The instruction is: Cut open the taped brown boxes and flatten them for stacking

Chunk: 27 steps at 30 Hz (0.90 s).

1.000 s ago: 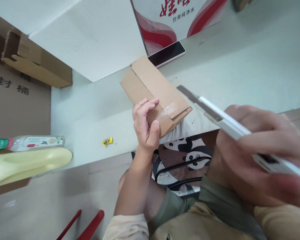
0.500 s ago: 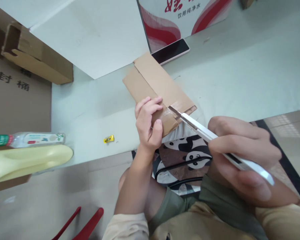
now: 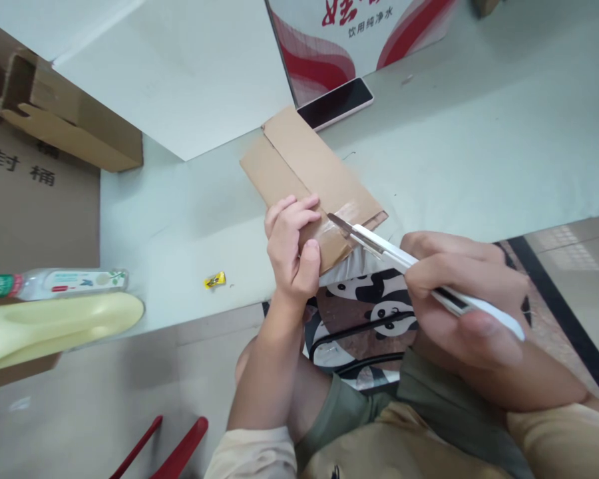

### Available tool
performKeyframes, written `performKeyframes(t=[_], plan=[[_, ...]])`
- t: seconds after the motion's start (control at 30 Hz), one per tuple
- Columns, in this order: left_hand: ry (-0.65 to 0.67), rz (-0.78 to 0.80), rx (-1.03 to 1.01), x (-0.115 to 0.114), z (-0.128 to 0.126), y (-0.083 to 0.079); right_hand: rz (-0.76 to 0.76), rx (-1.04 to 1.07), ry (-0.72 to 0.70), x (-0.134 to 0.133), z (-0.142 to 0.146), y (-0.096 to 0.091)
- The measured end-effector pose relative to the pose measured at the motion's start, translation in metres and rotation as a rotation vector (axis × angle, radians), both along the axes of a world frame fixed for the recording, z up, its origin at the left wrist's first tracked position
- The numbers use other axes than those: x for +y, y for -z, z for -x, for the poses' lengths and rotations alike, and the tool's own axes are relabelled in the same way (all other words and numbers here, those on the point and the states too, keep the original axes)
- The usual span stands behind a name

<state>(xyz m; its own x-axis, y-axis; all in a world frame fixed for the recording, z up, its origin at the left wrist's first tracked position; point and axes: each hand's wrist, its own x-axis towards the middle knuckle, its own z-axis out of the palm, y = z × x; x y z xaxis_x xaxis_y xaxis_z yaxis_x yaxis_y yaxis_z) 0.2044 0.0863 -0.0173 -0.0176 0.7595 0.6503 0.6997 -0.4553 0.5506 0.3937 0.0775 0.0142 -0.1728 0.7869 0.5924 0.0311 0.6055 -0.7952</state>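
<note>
A flat brown cardboard box [image 3: 324, 166] lies slanted on the pale table, its seam running lengthwise and clear tape across the near end. My left hand [image 3: 294, 243] grips that near end, fingers on top and the thumb along the edge. In my right hand [image 3: 469, 293] is a white utility knife [image 3: 387, 249], held in closed fingers. Its blade is extended, and the tip meets the taped seam just right of my left fingertips. The underside of the box is hidden.
A phone [image 3: 337, 103] lies beyond the box, against a red and white carton [image 3: 319, 60]. To the left are a yellow wrapped packet [image 3: 214, 280], a plastic bottle [image 3: 74, 282] and a pale yellow object [image 3: 80, 319]. A panda-print bag [image 3: 369, 306] sits below the table edge.
My right hand and the knife have moved slightly left, the blade tip shifting a little along the tape toward my left fingers. My left hand keeps its grip on the box.
</note>
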Motion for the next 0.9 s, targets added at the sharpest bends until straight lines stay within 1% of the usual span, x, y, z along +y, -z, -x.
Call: performKeyframes(t=[0.07, 0.1, 0.2, 0.3, 0.4, 0.47, 0.6, 0.73, 0.77, 0.83, 0.9], plan=[[0.011, -0.009, -0.016, 0.001, 0.0, 0.001, -0.035, 0.187, 0.006, 0.003, 0.005, 0.004], [0.017, -0.012, -0.025, 0.001, 0.001, 0.001, -0.03, 0.239, -0.001, 0.004, 0.007, 0.006], [0.038, -0.028, -0.049, 0.002, 0.001, 0.001, 0.041, 0.28, -0.047, 0.005, 0.009, 0.006], [0.028, -0.023, -0.034, 0.002, 0.001, 0.001, 0.097, 0.288, -0.078, 0.002, 0.004, 0.0], [-0.01, 0.004, 0.008, 0.001, 0.002, 0.001, 0.159, 0.232, -0.059, -0.005, 0.0, -0.009], [-0.016, 0.007, 0.016, 0.0, 0.002, 0.001, 0.165, 0.213, -0.022, -0.008, 0.001, -0.013], [-0.012, -0.003, 0.009, 0.001, 0.003, 0.002, 0.097, 0.292, 0.022, -0.008, 0.007, -0.01], [-0.012, -0.008, 0.003, 0.001, 0.004, 0.003, 0.145, 0.302, -0.06, -0.004, 0.009, -0.004], [-0.007, -0.011, -0.001, 0.001, 0.005, 0.004, 0.161, 0.305, -0.076, -0.005, 0.008, -0.004], [0.015, -0.017, -0.017, 0.002, 0.006, 0.004, 0.191, 0.297, -0.064, -0.009, 0.002, -0.009], [0.038, -0.026, -0.033, 0.002, 0.007, 0.005, 0.22, 0.188, -0.044, -0.014, -0.006, -0.017]])
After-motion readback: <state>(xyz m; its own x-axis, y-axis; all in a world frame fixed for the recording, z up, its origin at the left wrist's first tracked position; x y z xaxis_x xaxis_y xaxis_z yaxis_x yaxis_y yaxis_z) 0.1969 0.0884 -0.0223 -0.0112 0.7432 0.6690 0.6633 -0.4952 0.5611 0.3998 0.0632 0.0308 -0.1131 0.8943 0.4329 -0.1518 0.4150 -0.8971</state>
